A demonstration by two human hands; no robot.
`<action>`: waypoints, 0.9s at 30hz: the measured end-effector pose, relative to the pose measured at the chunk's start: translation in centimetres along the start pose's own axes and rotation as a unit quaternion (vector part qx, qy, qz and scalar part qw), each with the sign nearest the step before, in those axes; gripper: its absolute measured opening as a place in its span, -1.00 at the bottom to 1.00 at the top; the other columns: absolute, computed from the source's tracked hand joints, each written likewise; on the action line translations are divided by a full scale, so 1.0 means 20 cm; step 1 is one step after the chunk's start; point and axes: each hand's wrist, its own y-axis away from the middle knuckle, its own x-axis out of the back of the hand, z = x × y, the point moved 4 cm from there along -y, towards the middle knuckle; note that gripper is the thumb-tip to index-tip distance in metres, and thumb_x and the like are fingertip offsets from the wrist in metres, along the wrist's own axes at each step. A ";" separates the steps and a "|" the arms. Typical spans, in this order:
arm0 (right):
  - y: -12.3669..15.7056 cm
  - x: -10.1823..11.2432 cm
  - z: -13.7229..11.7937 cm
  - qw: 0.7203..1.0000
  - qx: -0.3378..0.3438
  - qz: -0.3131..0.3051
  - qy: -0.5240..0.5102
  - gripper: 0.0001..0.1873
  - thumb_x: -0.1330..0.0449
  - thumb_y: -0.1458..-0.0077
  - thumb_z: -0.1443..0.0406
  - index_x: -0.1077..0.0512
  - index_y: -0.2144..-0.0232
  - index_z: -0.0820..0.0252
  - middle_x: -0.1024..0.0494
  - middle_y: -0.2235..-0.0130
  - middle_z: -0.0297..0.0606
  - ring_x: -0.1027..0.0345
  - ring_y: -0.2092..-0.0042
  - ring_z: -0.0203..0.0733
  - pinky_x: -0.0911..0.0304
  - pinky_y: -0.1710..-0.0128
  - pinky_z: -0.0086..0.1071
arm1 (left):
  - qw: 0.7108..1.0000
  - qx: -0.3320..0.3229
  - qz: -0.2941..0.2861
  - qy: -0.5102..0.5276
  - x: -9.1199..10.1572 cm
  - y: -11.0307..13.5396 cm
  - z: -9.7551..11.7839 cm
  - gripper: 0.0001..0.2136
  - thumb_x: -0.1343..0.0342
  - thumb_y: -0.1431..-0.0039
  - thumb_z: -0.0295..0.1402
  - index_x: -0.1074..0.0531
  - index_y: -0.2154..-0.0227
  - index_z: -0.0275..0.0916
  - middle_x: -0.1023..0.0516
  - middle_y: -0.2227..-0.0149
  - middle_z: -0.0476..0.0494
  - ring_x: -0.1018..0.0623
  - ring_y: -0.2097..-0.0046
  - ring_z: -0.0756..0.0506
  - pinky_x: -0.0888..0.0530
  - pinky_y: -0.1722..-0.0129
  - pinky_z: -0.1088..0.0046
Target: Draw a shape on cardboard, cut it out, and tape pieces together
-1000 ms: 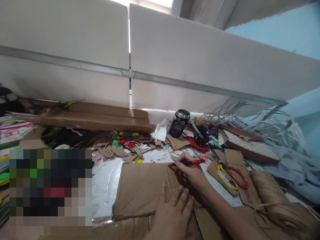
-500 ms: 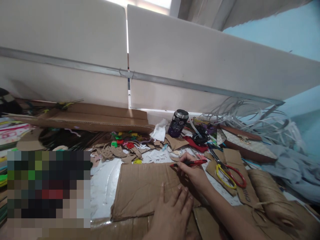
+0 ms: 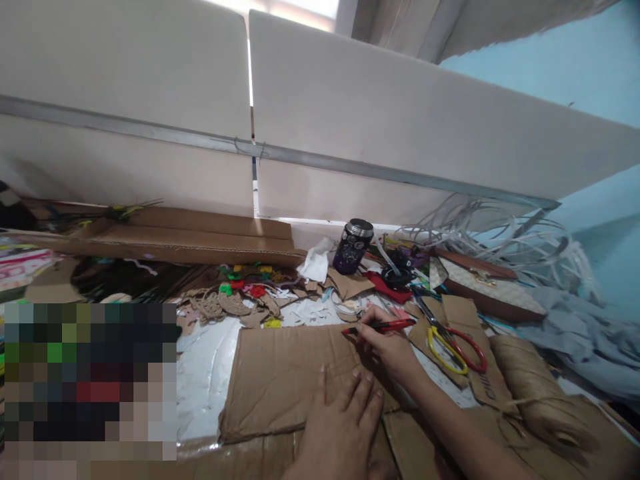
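Note:
A flat brown cardboard piece (image 3: 273, 373) lies in front of me, partly over more cardboard (image 3: 240, 460). My left hand (image 3: 345, 417) rests flat on its lower right part, fingers spread. My right hand (image 3: 385, 343) is closed around a red and black pen (image 3: 395, 325), whose tip points left near the cardboard's upper right edge. Whether the tip touches the surface I cannot tell. Right of that hand lie scissors (image 3: 453, 350) with one yellow and one red handle, on cardboard scraps.
A spool of twine (image 3: 537, 387) lies at the right. Behind the cardboard are a dark tumbler (image 3: 353, 247), paper scraps (image 3: 310, 312), a roll of tape (image 3: 347, 308) and a bag (image 3: 490, 283). A long cardboard tray (image 3: 200, 250) runs along the white panels. The lower left is pixelated.
The whole view has shifted slightly, so things sit a little further left. My right hand has moved very little with the pen; my left hand stays on the cardboard.

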 end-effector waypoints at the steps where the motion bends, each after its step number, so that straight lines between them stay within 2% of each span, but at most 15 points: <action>1: 0.00 0.00 0.00 1.000 0.002 0.002 0.000 -0.72 -0.37 -0.06 0.14 -0.35 0.48 0.07 -0.44 0.60 -0.47 -0.20 0.56 -0.29 -0.04 0.53 -0.40 | 1.000 0.001 -0.002 0.001 0.00 0.00 0.00 -0.28 0.03 -0.37 0.08 -0.06 -0.43 -0.24 0.00 -0.46 -0.26 -0.08 -0.47 -0.36 0.01 -0.39 -0.37; 12: 0.01 0.04 0.00 0.999 0.027 0.031 0.016 -0.76 -0.33 -0.04 0.19 -0.34 0.52 0.06 -0.42 0.60 -0.47 -0.22 0.56 -0.27 -0.09 0.54 -0.38 | 0.999 0.016 -0.032 0.041 0.02 0.00 0.01 -0.26 0.08 -0.37 0.11 -0.04 -0.44 -0.25 0.08 -0.48 -0.24 0.00 -0.49 -0.36 0.20 -0.37 -0.41; 27: 0.06 0.09 -0.01 0.997 0.035 0.045 0.058 -0.84 -0.26 -0.04 0.23 -0.34 0.49 0.06 -0.43 0.56 -0.46 -0.25 0.50 -0.22 -0.12 0.48 -0.34 | 1.000 0.007 0.000 0.030 -0.04 -0.01 -0.01 -0.28 0.12 -0.38 0.10 -0.05 -0.43 -0.26 0.06 -0.47 -0.24 -0.02 -0.49 -0.36 0.22 -0.34 -0.46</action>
